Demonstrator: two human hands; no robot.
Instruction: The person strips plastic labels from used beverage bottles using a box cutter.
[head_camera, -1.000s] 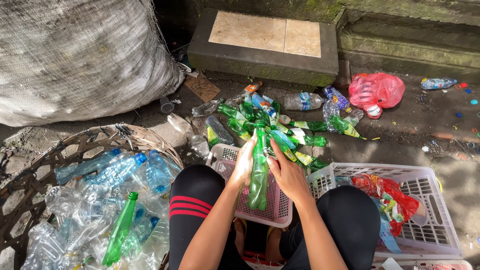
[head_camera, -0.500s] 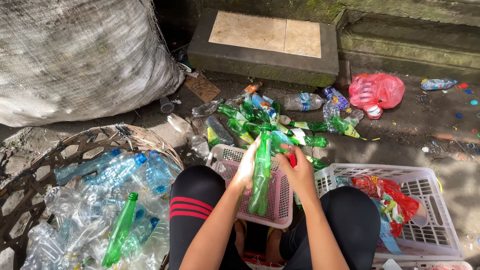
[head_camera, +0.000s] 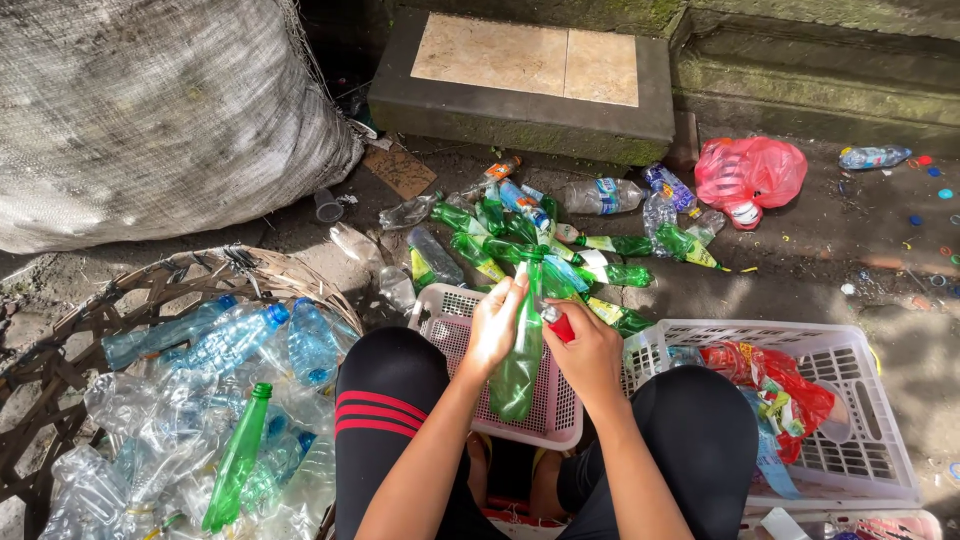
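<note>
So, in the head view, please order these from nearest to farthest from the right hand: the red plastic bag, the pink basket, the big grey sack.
1. Pink basket: directly under the right hand, between the knees.
2. Red plastic bag: ahead and to the right, on the ground.
3. Big grey sack: far left, beyond the woven basket.

Glossy green plastic bottle (head_camera: 518, 360), matt white plastic crate (head_camera: 450, 320), rough woven basket (head_camera: 120, 300), coarse woven sack (head_camera: 150, 110).

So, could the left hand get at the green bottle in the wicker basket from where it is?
Probably yes, once freed. The left hand grips a green bottle over the pink crate. The basket's green bottle lies on top, uncovered, just past the left knee.
</note>
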